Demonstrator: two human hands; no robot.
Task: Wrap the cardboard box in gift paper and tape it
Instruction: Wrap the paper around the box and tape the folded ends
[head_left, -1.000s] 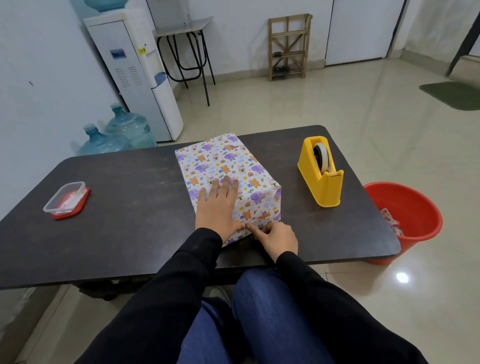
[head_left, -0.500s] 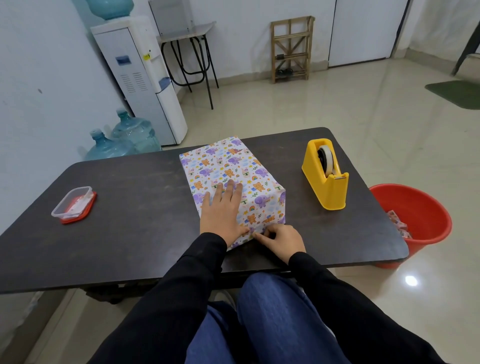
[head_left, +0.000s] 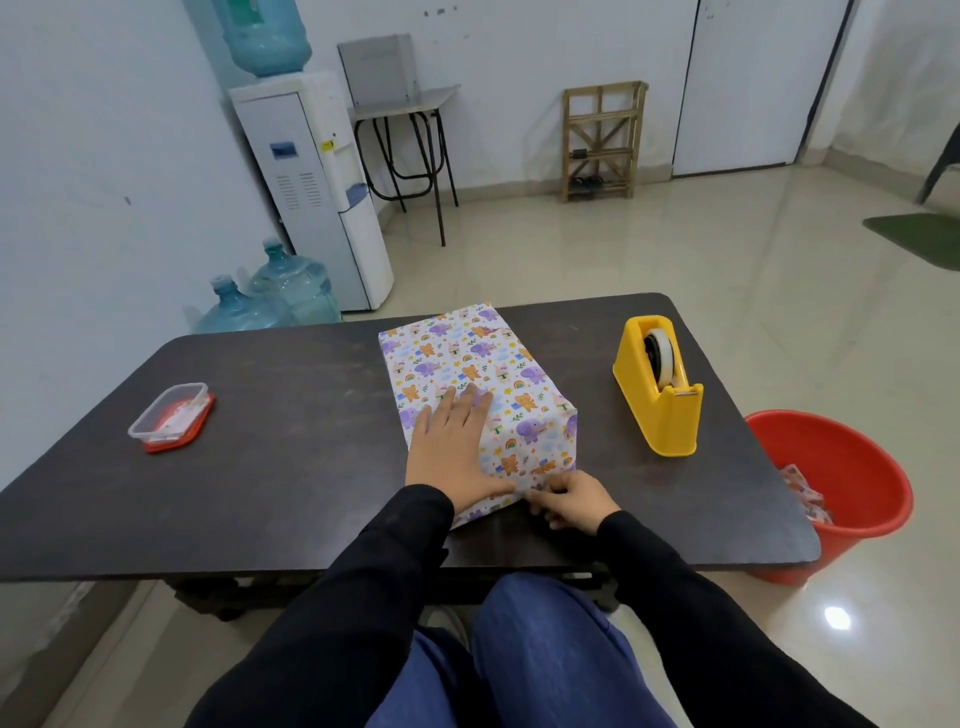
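Box: the box (head_left: 483, 364) lies on the dark table (head_left: 291, 467), a little right of the middle, its long side running away from the person. Gift paper printed with small animals covers every face that shows.
Left hand: the left hand (head_left: 452, 441) lies flat on the near part of the top, fingers straight, pressing down.
Right hand: the right hand (head_left: 569, 501) sits at the box's near lower edge with fingers curled against the paper. I cannot tell whether they pinch a fold or only push it.
Hidden: both hands cover most of the near end face, so the folds there are hard to make out.
Cut off: the red bucket (head_left: 841, 483) on the floor is partly behind the table's right edge. Printed scraps show inside it.
Edges: the box's near end is close to the table's near edge. The yellow tape dispenser (head_left: 660, 405) stands near the right edge.
Open room: bare tabletop lies between box and dispenser, and a wider stretch runs left to a plastic container (head_left: 169, 415).
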